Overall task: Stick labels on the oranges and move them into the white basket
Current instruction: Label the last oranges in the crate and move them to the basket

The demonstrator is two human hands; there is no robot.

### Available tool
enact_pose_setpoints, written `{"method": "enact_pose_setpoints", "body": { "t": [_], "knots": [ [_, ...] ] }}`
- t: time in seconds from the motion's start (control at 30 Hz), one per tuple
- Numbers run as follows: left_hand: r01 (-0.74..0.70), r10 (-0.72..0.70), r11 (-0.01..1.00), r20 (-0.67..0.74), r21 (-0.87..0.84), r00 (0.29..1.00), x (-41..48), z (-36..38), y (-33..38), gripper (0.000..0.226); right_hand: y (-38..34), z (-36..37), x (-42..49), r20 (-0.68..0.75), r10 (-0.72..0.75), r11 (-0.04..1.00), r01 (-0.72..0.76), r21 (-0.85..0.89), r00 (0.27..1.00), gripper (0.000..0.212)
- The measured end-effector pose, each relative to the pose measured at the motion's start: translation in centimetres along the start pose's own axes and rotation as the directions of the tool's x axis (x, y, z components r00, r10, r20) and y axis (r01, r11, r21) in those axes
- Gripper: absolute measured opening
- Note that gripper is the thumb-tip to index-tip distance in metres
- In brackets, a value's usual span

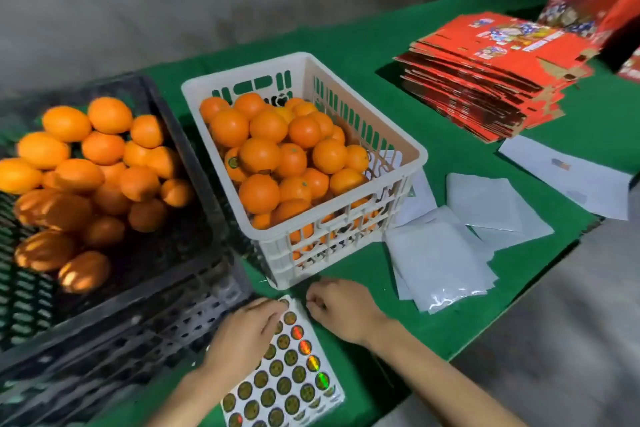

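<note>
Step in hand: label pickup. Our left hand (247,333) presses flat on the sticker sheet (287,374) before the white basket (398,184); right hand (341,308) pinches, apparently, a label. Unlabelled oranges (86,163) wait left of the basket; next, we judge, one needs fetching.

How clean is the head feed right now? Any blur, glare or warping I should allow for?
Head view: motion blur smears the oranges in the black plastic crate and the red flattened cartons; oranges in the white plastic basket read sharper; rainbow glare on the round-label sticker sheet; wide-angle bend curves the green table edges.
</note>
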State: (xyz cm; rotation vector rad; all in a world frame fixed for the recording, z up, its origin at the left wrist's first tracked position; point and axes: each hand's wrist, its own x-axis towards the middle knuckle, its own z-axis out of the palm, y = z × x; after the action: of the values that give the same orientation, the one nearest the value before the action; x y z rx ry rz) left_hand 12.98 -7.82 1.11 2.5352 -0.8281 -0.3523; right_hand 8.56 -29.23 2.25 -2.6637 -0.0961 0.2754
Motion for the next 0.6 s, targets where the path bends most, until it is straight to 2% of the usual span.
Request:
{"method": "enact_pose_setpoints", "body": {
  "t": [0.1, 0.17, 0.23, 0.37, 0.47, 0.6],
  "knots": [
    [0.122, -0.123, 0.990, 0.008, 0.075, 0.992, -4.4, -0.6, -2.8, 0.027, -2.4, 2.3, 0.5, 0.052, -0.069, 0.997, 0.071, -0.031, 0.996, 0.027],
    [0.167, -0.170, 0.976, 0.011, 0.137, 0.985, -6.8, -0.2, -3.9, 0.034, -3.4, 3.5, 0.8, 0.100, -0.112, 0.987, 0.122, -0.104, 0.989, 0.044],
    [0.226, -0.227, 0.963, -0.014, 0.149, 0.974, -8.2, 0.2, -4.8, 0.051, -4.1, 4.4, 1.2, 0.146, -0.123, 0.975, 0.147, -0.167, 0.982, 0.064],
    [0.352, -0.345, 0.928, -0.072, 0.124, 0.936, -9.3, 0.8, -5.7, 0.074, -4.9, 5.0, 2.1, 0.189, -0.112, 0.961, 0.155, -0.230, 0.976, 0.079],
    [0.382, -0.377, 0.920, -0.067, 0.085, 0.924, -9.4, 1.1, -5.6, 0.077, -5.0, 4.7, 2.6, 0.230, -0.097, 0.951, 0.158, -0.264, 0.968, 0.081],
    [0.418, -0.420, 0.907, -0.053, -0.056, 0.906, -9.2, 1.1, -5.2, 0.076, -5.0, 4.5, 3.0, 0.229, -0.098, 0.949, 0.161, -0.271, 0.968, 0.088]
  ]
}}
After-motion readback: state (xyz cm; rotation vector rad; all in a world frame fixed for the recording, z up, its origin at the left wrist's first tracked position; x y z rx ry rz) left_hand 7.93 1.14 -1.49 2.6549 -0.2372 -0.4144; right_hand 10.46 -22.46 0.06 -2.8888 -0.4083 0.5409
